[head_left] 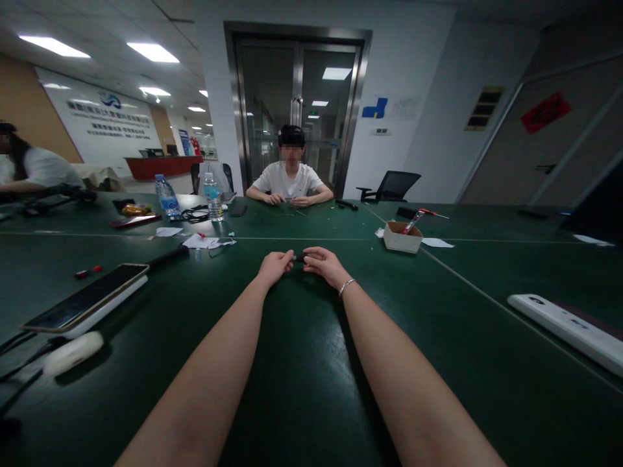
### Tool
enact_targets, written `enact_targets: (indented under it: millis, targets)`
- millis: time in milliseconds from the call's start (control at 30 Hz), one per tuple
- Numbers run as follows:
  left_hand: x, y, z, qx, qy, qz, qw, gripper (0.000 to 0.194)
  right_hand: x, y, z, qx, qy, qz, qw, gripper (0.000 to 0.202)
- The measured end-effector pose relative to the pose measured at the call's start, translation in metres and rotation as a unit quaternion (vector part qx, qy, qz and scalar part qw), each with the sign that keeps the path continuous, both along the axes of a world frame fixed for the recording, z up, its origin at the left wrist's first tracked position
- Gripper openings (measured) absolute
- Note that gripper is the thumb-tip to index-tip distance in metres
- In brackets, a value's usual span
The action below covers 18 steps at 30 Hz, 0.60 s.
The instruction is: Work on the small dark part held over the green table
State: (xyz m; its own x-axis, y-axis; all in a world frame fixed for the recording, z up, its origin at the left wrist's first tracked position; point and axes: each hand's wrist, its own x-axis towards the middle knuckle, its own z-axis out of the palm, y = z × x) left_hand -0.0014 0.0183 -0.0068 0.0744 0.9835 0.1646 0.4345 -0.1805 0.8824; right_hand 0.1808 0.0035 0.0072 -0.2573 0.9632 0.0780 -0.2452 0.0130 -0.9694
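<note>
Both hands meet at mid-table over a small dark part (298,258) — too small to tell what it is. The left hand (275,266) has its fingers curled in, pinching one end of the part; the right hand (325,263), a bracelet (346,286) on its wrist, pinches the other end with fingers pressed close. The part sits just above the green table (302,363), between the two sets of fingertips. To the left lies one phone (85,299) stacked on a white slab, with one white oval case (72,353) near it. Farther off stand two water bottles (167,197), and to the right one open cardboard box (402,236) holding a red-handled tool. One white power strip (567,329) lies at far right. Two other people sit at the table — one opposite (290,176), hands together, one at far left (29,167).
</note>
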Motion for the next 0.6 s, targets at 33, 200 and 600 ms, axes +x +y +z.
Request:
enact_targets:
  millis: [33, 200, 600]
  targets:
    - [0.0002, -0.0010, 0.0009, 0.001, 0.009, 0.008, 1.000, 0.051, 0.0001, 0.0001, -0.0001, 0.001, 0.000, 0.001, 1.000, 0.023]
    - [0.0019, -0.0083, 0.0087, -0.005, 0.043, 0.035, 0.998, 0.052, 0.0010, 0.0000, -0.0004, 0.005, 0.002, 0.007, 1.000, 0.026]
    - [0.0007, -0.0081, 0.0075, 0.003, -0.039, -0.032, 0.999, 0.043, 0.0018, -0.0001, 0.0009, -0.010, 0.010, 0.001, 1.000, 0.019]
